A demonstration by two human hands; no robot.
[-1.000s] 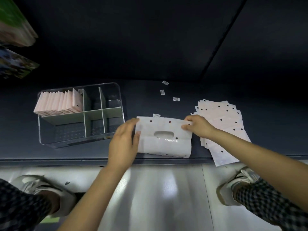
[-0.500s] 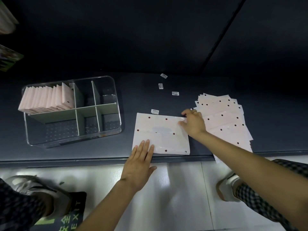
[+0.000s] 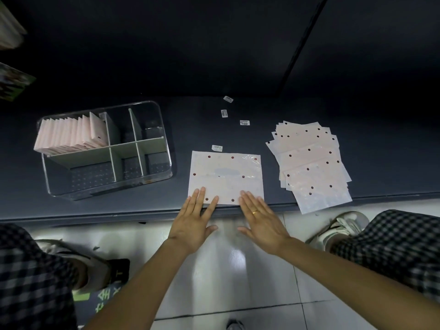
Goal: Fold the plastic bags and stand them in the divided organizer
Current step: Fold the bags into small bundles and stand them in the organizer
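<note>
While the pale pink, dark-dotted plastic bag lies flat at the dark bench's near edge, left hand and right hand press its near edge, grips released. Thin, limp and slippery, it probably folds best pinched by its near corners.

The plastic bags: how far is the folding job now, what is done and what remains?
Done: a row of folded bags stands in the far-left compartment of the organizer; its other compartments look empty. In hand: one bag lies flat on the shelf, with the left hand and right hand pressing its near edge, not yet folded. Left: the stack of flat bags to the right.
</note>
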